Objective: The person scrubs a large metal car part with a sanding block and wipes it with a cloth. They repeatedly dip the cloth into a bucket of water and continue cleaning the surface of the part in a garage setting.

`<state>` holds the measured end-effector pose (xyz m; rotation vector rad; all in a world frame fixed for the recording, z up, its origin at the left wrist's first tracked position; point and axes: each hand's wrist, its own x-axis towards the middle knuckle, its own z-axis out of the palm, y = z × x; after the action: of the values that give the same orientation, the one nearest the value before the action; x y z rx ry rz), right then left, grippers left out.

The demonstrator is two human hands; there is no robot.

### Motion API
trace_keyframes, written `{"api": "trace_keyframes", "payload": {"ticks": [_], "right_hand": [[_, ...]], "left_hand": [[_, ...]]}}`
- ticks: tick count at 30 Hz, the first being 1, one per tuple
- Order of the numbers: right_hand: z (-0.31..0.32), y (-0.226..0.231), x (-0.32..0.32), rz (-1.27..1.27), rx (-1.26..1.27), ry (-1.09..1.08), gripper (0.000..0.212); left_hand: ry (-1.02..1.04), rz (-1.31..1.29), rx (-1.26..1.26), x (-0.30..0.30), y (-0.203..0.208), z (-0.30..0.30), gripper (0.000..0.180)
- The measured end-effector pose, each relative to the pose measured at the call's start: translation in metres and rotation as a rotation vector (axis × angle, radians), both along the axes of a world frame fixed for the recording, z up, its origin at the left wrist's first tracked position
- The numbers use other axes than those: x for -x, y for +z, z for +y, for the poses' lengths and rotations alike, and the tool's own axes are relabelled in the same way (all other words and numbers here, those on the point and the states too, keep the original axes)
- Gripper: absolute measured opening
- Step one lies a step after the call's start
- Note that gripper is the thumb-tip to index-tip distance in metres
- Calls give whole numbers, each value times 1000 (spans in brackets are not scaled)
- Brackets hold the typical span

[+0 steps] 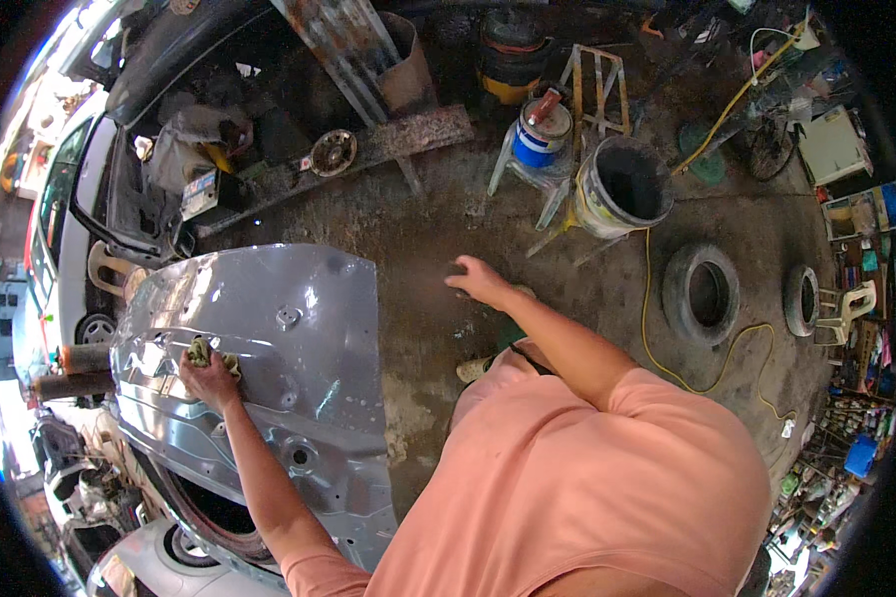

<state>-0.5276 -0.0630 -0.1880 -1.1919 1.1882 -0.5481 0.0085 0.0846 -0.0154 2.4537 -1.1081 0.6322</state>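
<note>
A large, shiny grey car body panel (338,298) with several holes and raised ridges lies to my left. My left hand (209,382) presses a crumpled yellow-green rag (201,352) against the panel's left part, fingers closed around the cloth. Off the panel's right edge, my right hand (480,283) hangs over the floor with its fingers curled in. Something small and dark shows under those fingers, too unclear to name.
Ahead stand a blue-and-white paint can (536,149) on a stool and a large bucket (622,189). A yellow hose (651,328) runs along the floor near two tires (702,294). A rusty beam (393,139) lies beyond the panel. A white car (65,214) stands far left.
</note>
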Motion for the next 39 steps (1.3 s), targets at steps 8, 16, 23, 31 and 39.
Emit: {"api": "trace_keyframes", "payload": {"ticks": [8, 16, 23, 31, 39], "right_hand": [[-15, 71, 167, -85, -120, -215, 31], [-133, 94, 345, 135, 28, -512, 55], [-227, -93, 405, 652, 214, -18, 44], [-240, -76, 402, 1096, 49, 429, 41], [-202, -23, 373, 346, -11, 32, 44]], "left_hand": [[-130, 493, 397, -11, 12, 24, 55], [-352, 1424, 1085, 281, 52, 6, 41], [79, 1963, 1071, 522, -45, 2, 42], [325, 1601, 977, 569, -67, 56, 38], [581, 1445, 1019, 593, -108, 145, 45]]}}
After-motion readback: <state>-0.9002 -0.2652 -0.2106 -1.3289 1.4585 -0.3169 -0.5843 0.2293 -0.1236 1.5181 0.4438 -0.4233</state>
